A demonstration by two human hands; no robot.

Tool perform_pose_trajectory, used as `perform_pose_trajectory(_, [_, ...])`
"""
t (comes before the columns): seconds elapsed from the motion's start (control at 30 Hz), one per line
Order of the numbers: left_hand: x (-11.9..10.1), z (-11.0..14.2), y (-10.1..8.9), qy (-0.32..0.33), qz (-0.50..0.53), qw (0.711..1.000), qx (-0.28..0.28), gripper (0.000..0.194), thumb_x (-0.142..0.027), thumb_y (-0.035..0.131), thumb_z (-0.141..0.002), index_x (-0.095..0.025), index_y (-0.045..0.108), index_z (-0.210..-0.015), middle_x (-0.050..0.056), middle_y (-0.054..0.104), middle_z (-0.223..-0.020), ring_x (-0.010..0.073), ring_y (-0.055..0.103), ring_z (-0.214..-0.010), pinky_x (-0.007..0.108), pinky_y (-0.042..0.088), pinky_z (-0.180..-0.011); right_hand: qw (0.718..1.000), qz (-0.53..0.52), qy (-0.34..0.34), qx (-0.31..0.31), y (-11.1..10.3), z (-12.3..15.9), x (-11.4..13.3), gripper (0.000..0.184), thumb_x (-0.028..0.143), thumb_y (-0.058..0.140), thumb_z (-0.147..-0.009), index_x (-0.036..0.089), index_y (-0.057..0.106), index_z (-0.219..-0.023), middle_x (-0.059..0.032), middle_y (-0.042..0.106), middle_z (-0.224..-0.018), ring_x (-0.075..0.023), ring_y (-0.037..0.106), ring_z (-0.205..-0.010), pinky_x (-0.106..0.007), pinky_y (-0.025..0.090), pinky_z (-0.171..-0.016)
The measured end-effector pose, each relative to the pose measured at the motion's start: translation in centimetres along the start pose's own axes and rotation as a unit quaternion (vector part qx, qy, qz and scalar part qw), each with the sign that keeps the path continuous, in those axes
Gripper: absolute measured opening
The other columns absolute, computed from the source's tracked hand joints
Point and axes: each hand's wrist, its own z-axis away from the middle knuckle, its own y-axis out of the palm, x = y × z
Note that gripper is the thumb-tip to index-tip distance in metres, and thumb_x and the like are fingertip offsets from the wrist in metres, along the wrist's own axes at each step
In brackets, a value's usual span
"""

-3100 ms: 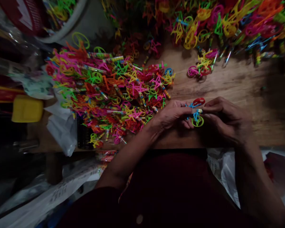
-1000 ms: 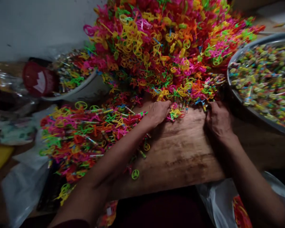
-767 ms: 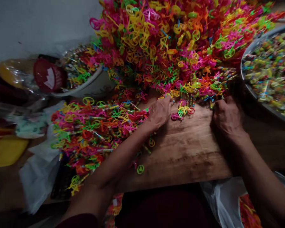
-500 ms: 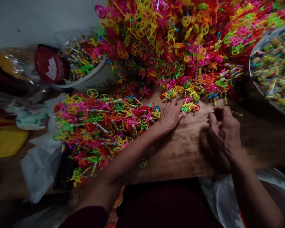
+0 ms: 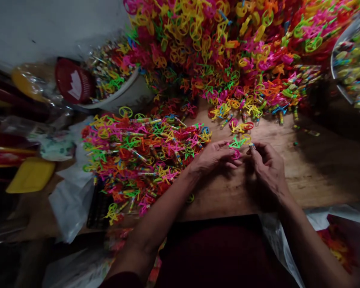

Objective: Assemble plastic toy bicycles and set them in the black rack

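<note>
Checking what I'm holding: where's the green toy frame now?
In the head view, right of centre: the green toy frame is at your left hand, just left of your right hand.

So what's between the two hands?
In the head view, a green toy bike in the left hand and a small tube in the right hand.

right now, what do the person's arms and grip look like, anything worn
The left-hand grip and right-hand grip are ungloved, the forearms bare. A short dark maroon sleeve shows on the left; no right sleeve can be made out.
</note>
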Motion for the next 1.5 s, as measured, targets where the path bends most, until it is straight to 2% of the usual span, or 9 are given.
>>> perform_pose_trajectory(0.2, [0.2,-0.5,1.6,-0.026,-0.018,0.999,0.025,0.03,-0.02,0.08,-0.084,-0.01,0.067,-0.109,0.011,0.078,-0.094,0.017,0.076,-0.071,0.03,0.064,-0.069,0.991,0.099,-0.088,0.009,-1.2,0.9,0.6,0.022,0.028,0.058,-0.096,0.021,0.072,-0.113,-0.007,0.077,-0.105,-0.0185,0.073,-0.088,-0.032,0.059,-0.079])
perform_pose_trajectory(0.3, [-0.1,-0.9,2.2,-0.035,-0.05,0.998,0.0,0.022,-0.029,0.071,-0.094,-0.009,0.069,-0.103,0.009,0.077,-0.086,0.0135,0.073,-0.06,0.023,0.06,-0.056,0.979,0.139,-0.148,0.008,-1.5,0.6,1.0,0.022,0.021,0.059,-0.095,0.02,0.073,-0.111,-0.0075,0.078,-0.105,-0.0195,0.074,-0.093,-0.033,0.059,-0.085])
perform_pose_trajectory(0.4, [-0.4,-1.2,2.2,-0.022,-0.074,0.996,-0.038,0.02,-0.024,0.067,-0.097,-0.007,0.071,-0.088,0.004,0.071,-0.071,0.0076,0.063,-0.05,0.015,0.05,-0.044,0.977,0.133,-0.166,0.021,-1.5,0.3,1.1,0.021,0.02,0.059,-0.095,0.022,0.074,-0.109,-0.0072,0.078,-0.105,-0.0199,0.074,-0.095,-0.034,0.059,-0.088])
perform_pose_trajectory(0.57, [-0.7,-0.9,2.4,-0.076,0.019,0.996,-0.045,0.019,-0.011,0.057,-0.098,-0.006,0.071,-0.086,0.005,0.071,-0.07,0.0104,0.066,-0.053,0.02,0.058,-0.05,0.997,0.02,-0.071,0.009,-1.4,0.7,0.8,0.015,0.027,0.066,-0.094,0.023,0.075,-0.105,-0.0043,0.079,-0.099,-0.0179,0.075,-0.088,-0.03,0.06,-0.079])
perform_pose_trajectory(0.7, [-0.3,-0.2,2.8,-0.091,0.075,0.992,-0.05,0.022,-0.004,0.052,-0.097,-0.005,0.071,-0.086,0.006,0.073,-0.073,0.0113,0.07,-0.06,0.021,0.061,-0.055,0.998,-0.06,0.007,0.011,-1.7,1.2,0.5,0.013,0.034,0.074,-0.089,0.023,0.077,-0.096,-0.0021,0.079,-0.092,-0.0168,0.075,-0.084,-0.029,0.061,-0.077])
perform_pose_trajectory(0.97, [0.9,0.3,2.1,-0.091,0.051,0.994,-0.008,0.008,-0.012,0.069,-0.089,-0.005,0.072,-0.092,0.01,0.075,-0.079,0.0139,0.072,-0.065,0.022,0.061,-0.059,0.996,-0.083,0.002,0.039,-1.9,1.6,0.4,0.013,0.035,0.075,-0.089,0.024,0.078,-0.094,-0.0014,0.079,-0.09,-0.0163,0.074,-0.082,-0.028,0.061,-0.077])
perform_pose_trajectory(1.1, [0.7,0.4,1.8,-0.115,0.024,0.993,0.026,0.01,-0.014,0.07,-0.086,-0.005,0.072,-0.088,0.012,0.076,-0.079,0.015,0.073,-0.063,0.022,0.06,-0.057,0.991,-0.105,0.005,0.08,-2.4,1.6,0.1,0.013,0.035,0.073,-0.091,0.024,0.077,-0.097,-0.0013,0.079,-0.092,-0.0153,0.074,-0.082,-0.026,0.06,-0.076])
perform_pose_trajectory(1.33, [1.0,0.3,2.0,-0.11,-0.042,0.993,0.013,0.027,-0.028,0.083,-0.074,-0.007,0.068,-0.082,0.007,0.073,-0.07,0.0131,0.068,-0.054,0.022,0.058,-0.053,0.99,-0.043,-0.02,0.133,-3.6,1.1,0.7,0.019,0.04,0.071,-0.09,0.022,0.078,-0.09,-0.0037,0.078,-0.089,-0.0176,0.073,-0.08,-0.028,0.06,-0.077])
perform_pose_trajectory(1.5, [1.2,0.3,2.5,-0.101,-0.041,0.994,0.022,0.022,-0.027,0.078,-0.077,-0.008,0.069,-0.084,0.008,0.074,-0.072,0.013,0.069,-0.057,0.022,0.057,-0.055,0.994,0.003,-0.007,0.105,-4.0,1.2,1.3,0.028,0.05,0.069,-0.091,0.024,0.077,-0.086,-0.0048,0.079,-0.086,-0.0195,0.072,-0.076,-0.031,0.061,-0.071])
